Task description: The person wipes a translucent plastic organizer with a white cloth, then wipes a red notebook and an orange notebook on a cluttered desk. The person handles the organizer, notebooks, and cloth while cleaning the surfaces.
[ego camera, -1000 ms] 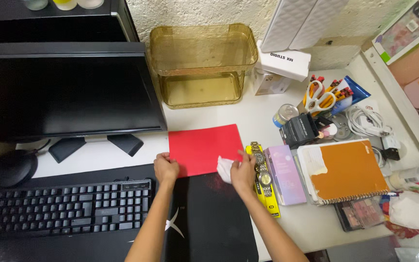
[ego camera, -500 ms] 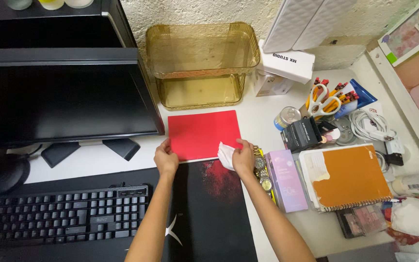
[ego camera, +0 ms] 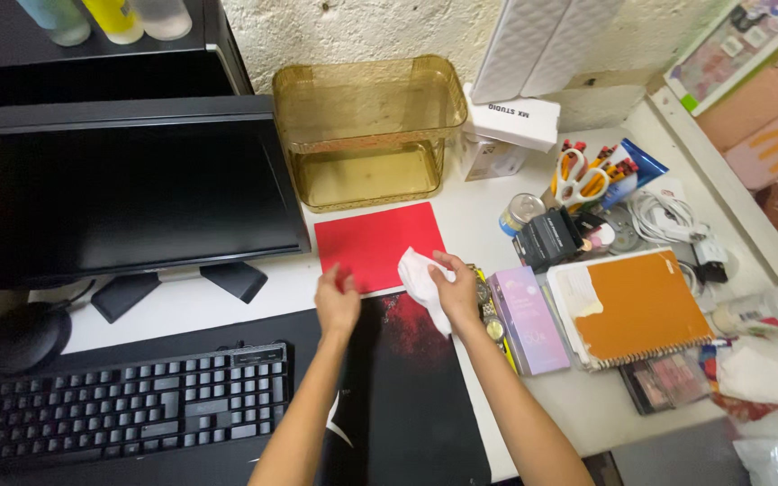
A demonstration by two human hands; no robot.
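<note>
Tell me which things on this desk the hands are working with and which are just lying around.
In hand:
right hand gripping crumpled white tissue
left hand over flat red card sheet

Lying about:
orange spiral notebook
amber plastic two-tier organiser
black keyboard
scissors

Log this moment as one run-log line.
left hand: open, over red sheet edge | right hand: holding white cloth | black mat below

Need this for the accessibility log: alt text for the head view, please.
A person's right hand holds a white cloth at the edge of a red sheet on a cluttered white desk, while the left hand hovers beside it. A keyboard and monitor sit to the left.
</note>
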